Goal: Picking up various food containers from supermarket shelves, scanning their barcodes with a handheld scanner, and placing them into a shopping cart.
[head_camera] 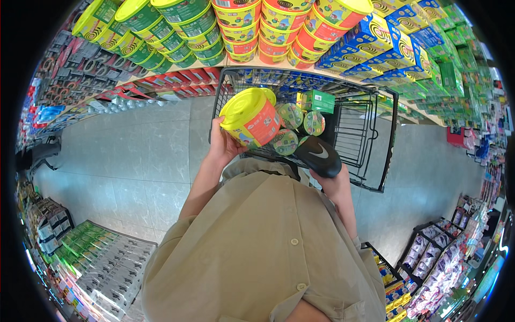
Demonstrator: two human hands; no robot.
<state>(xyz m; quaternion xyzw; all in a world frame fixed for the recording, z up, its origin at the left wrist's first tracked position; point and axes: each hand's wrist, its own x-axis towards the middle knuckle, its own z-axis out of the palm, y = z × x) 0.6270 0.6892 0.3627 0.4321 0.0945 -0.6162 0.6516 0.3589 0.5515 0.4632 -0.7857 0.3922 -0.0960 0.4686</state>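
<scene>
My left hand (222, 141) holds a round plastic tub (257, 122) with a bright yellow lid, tilted over the near left part of a black wire shopping cart (358, 120). Behind its lid another yellow lid (268, 95) shows in part. My right hand (337, 183) grips a black rounded object (318, 156) with a pale curved mark; its exact kind is unclear, and it hides most of the fingers. Between the hands, several cylinders with round green ends (290, 116) lie in the cart. Beyond them is a green box (320, 100).
A shelf ahead carries stacked yellow-lidded tubs (239, 30), blue-and-yellow boxes (374, 40) and green boxes (448, 76). The cart stands close against it. Grey floor tiles (149, 141) extend to the left. Packaged goods (108, 273) sit behind me at left, and purple-and-white packs (426, 249) at right.
</scene>
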